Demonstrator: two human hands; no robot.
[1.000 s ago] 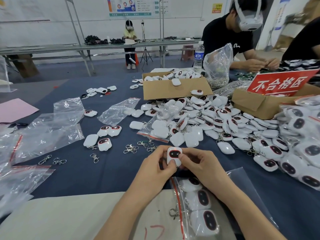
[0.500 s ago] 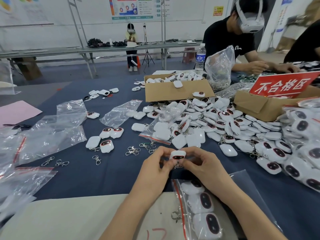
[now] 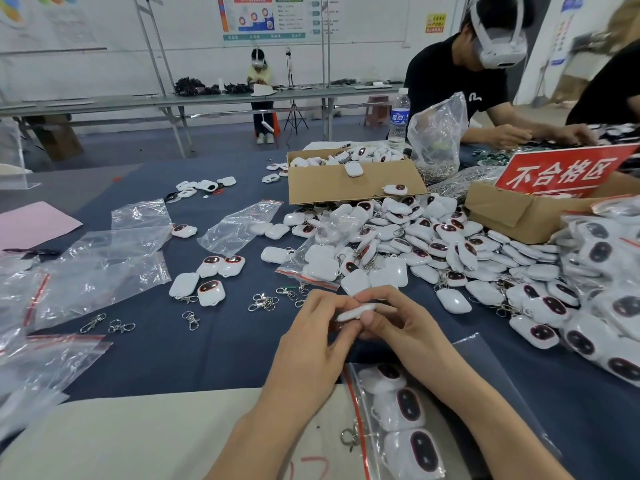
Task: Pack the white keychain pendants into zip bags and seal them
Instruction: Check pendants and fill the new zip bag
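White pendant [image 3: 356,311]: edge-on, pinched btwn your left hand [image 3: 311,344] & right hand [image 3: 403,327], both curled on it, above blue table [image 3: 225,348]. Zip bag [image 3: 485,362] w/ pendants lies under your right wrist.

We see a blue-covered table [image 3: 207,351] carrying heaped white pendants [image 3: 433,244], flat zip bags [image 3: 104,271], loose clasps [image 3: 263,302], cardboard boxes [image 3: 346,188] and a water bottle [image 3: 398,119].

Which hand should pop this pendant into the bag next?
Probably left: the left hand sits by the red-striped mouth of the zip bag; the right hand has its forearm across it. Both pinch the white pendant.
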